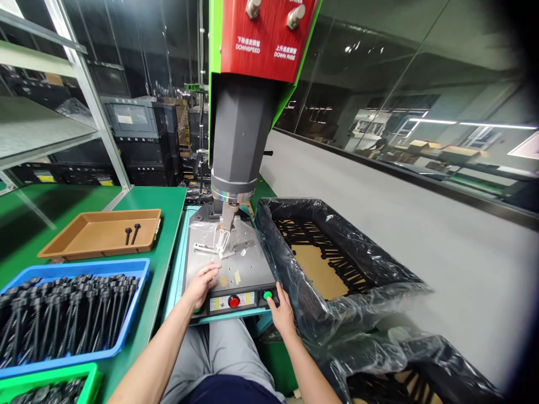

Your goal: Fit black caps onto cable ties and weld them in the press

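Note:
I sit at a green and red press machine (pixel 240 112) whose grey head hangs over a metal work plate (pixel 248 264). Under the horn lies a small part beneath clear plastic film (pixel 219 238). My left hand (pixel 201 285) rests on the plate's front left edge, fingers stretched flat, over the left end of the control strip. My right hand (pixel 281 314) is at the strip's right end, its fingers curled beside the green button (pixel 268 294); whether they press it I cannot tell. A red button (pixel 234 301) sits between the two hands.
A blue tray (pixel 135 269) full of several long black pins lies at the left, with a brown tray (pixel 101 230) holding two pins behind it and a green bin (pixel 88 373) in front. A cardboard box lined with black plastic (pixel 337 247) holds finished black parts at the right.

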Available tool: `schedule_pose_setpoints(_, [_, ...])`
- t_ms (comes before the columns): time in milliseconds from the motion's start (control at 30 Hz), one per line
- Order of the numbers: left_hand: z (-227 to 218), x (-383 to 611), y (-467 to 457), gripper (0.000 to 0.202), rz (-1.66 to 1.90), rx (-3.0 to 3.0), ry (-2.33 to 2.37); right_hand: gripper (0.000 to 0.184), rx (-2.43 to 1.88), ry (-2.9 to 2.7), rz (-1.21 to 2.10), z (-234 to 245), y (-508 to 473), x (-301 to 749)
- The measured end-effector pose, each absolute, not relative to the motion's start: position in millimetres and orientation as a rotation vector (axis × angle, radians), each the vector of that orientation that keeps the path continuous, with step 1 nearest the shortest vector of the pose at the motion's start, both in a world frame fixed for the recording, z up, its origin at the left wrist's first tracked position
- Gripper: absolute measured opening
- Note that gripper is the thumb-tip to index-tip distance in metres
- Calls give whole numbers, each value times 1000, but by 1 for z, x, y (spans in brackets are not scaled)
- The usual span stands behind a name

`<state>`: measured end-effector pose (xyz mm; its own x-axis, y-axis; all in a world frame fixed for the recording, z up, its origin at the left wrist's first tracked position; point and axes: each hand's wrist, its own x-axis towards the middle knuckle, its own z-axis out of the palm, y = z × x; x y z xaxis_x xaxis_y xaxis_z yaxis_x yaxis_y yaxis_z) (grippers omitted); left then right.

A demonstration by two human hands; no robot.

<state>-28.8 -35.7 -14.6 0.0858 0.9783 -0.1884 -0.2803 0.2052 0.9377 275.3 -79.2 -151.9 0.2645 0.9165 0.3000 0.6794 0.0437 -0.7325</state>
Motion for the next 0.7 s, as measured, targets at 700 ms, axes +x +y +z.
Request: schedule_pose_setpoints(700, [36,-6,-39,38,1505,654,863,30,-1069,-1740,847,-66,-74,103])
